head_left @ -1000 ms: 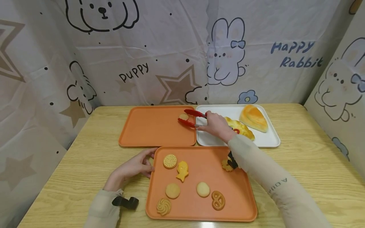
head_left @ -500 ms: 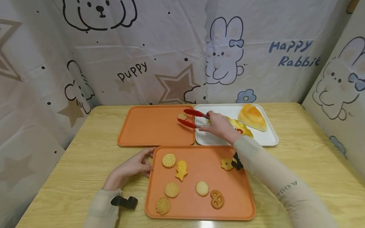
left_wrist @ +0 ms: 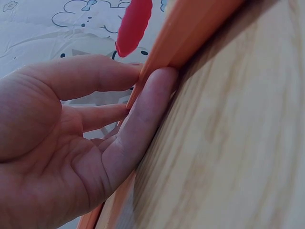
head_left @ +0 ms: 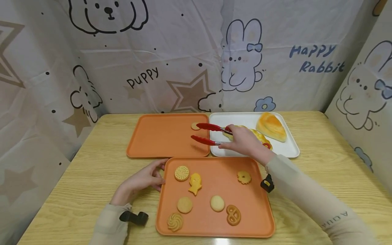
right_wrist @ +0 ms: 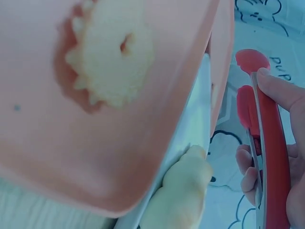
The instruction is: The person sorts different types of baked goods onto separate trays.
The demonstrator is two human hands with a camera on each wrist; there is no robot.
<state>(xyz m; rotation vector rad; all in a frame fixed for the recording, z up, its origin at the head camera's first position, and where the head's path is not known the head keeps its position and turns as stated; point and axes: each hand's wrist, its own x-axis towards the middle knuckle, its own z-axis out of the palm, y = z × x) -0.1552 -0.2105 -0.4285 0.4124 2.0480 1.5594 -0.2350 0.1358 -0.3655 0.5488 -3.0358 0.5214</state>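
My right hand [head_left: 245, 141] grips red-tipped tongs [head_left: 211, 127] over the white tray [head_left: 289, 148]. The tongs' arms are spread apart with nothing between their tips, which reach over the right side of the far orange tray [head_left: 162, 136]. A small round cookie [head_left: 194, 126] lies on that tray, beside the upper tip. With thumb and fingers, my left hand [head_left: 144, 178] pinches the left rim of the near orange tray [head_left: 251, 214]; the left wrist view shows its fingers [left_wrist: 143, 112] against the edge.
On the near tray lie a dotted round cookie [head_left: 182, 173], a fish-shaped cookie [head_left: 195, 183], a pretzel [head_left: 233, 215], a scalloped cookie [head_left: 244, 177] and several others. A wedge-shaped bread [head_left: 271, 126] and a braided bread [head_left: 261, 137] sit on the white tray.
The tongs have spread and let go of the round cookie, which stays on the far tray. My right hand has drawn back to the right and toward me. The left hand stays in place.
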